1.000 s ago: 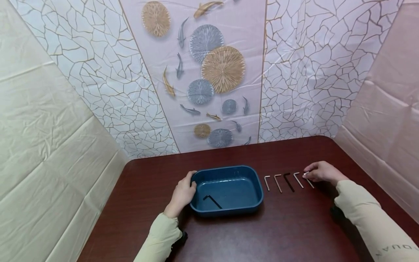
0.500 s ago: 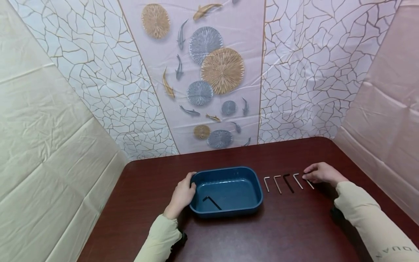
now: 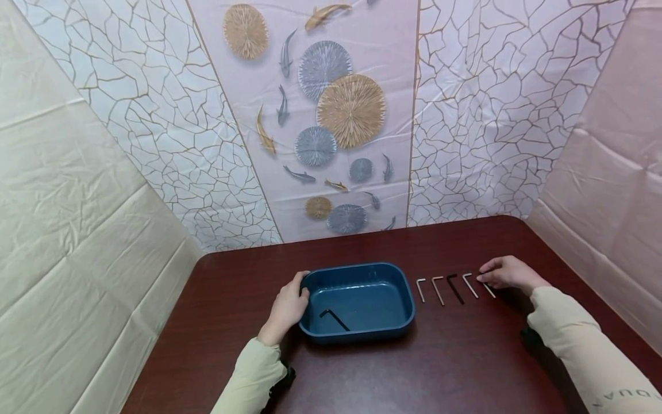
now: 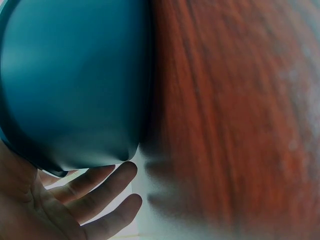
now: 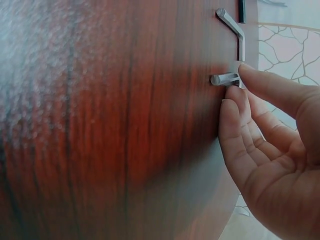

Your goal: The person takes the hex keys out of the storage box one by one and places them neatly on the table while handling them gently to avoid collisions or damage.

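Observation:
A blue rectangular tray (image 3: pixel 357 305) stands on the table with one black hex key (image 3: pixel 336 319) lying inside it. My left hand (image 3: pixel 286 305) grips the tray's left end, thumb over the rim and fingers along the outer wall; the left wrist view shows the fingers (image 4: pixel 100 197) by that wall. To the right of the tray, several L-shaped hex keys lie in a row. My right hand (image 3: pixel 509 273) pinches the bent end of the rightmost silver hex key (image 5: pixel 224 79) between thumb and forefinger. Its long arm still lies close over the table, and the fingers hide its bend.
Left of the right hand lie a silver hex key (image 3: pixel 470 286), a black one (image 3: pixel 455 289), a silver one (image 3: pixel 438 291) and a shorter one (image 3: pixel 421 291). The dark red table (image 3: pixel 414 379) ends at patterned cloth (image 3: pixel 351 172) behind and plain cloth at both sides.
The right thumb and forefinger have closed over the bend of the rightmost hex key, covering its short end. The left hand and tray have stayed put.

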`<move>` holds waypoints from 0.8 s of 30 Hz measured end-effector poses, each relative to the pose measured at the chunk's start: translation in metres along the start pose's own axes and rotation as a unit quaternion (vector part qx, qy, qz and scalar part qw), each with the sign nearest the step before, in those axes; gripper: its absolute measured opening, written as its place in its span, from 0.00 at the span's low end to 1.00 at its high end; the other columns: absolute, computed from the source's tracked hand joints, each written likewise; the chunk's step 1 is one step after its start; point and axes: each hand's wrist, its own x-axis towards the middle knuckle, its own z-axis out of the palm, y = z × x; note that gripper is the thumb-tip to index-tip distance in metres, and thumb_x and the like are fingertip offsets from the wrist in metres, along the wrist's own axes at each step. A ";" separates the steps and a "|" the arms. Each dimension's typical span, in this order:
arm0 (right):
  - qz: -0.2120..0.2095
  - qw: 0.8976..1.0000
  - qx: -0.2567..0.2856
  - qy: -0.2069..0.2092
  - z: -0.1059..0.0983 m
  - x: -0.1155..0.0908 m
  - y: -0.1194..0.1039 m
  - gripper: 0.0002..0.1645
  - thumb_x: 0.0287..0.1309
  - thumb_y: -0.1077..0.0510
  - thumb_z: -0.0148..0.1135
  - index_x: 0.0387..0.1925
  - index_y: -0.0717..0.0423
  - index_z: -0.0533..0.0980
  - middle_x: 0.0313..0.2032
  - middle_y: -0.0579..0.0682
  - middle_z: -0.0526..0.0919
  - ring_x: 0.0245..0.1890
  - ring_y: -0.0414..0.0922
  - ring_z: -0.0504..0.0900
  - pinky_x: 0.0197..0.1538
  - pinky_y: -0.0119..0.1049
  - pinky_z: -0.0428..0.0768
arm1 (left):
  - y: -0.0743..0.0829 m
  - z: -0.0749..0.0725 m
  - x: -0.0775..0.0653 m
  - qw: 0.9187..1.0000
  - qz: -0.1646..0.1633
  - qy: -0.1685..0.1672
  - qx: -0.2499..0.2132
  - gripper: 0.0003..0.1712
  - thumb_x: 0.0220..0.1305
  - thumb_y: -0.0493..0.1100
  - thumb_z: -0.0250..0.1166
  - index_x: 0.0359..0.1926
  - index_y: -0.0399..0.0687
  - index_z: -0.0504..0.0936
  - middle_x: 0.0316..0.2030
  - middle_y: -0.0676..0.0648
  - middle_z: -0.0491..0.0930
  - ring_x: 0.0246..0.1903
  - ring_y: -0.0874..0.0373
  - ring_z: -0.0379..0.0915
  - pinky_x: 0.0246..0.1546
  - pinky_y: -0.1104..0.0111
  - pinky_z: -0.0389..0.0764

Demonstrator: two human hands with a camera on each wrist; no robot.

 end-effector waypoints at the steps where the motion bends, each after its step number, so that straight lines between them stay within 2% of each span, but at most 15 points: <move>1: 0.000 1.000 0.000 0.000 0.000 0.000 0.000 0.22 0.62 0.65 0.65 0.48 0.83 0.72 0.32 0.51 0.84 0.31 0.43 0.82 0.37 0.38 0.84 | 0.000 0.000 0.000 1.000 -0.001 -0.001 0.000 0.26 0.76 0.39 0.51 0.72 0.46 0.67 0.24 0.46 0.70 0.11 0.56 0.61 0.16 0.63 0.68; 17: 0.008 1.000 -0.002 0.007 -0.003 0.002 0.000 0.23 0.65 0.63 0.64 0.50 0.82 0.72 0.33 0.54 0.84 0.33 0.46 0.83 0.37 0.39 0.84 | 0.000 -0.001 0.000 1.000 0.002 -0.002 -0.006 0.26 0.76 0.39 0.51 0.72 0.47 0.66 0.22 0.47 0.70 0.11 0.56 0.62 0.16 0.64 0.68; 24: -0.013 1.000 -0.004 0.027 -0.003 0.004 -0.025 0.25 0.68 0.58 0.62 0.52 0.80 0.73 0.38 0.60 0.85 0.35 0.49 0.84 0.39 0.41 0.85 | -0.003 0.000 0.001 1.000 -0.002 -0.008 -0.006 0.26 0.76 0.39 0.50 0.72 0.48 0.66 0.20 0.47 0.69 0.11 0.56 0.61 0.16 0.64 0.67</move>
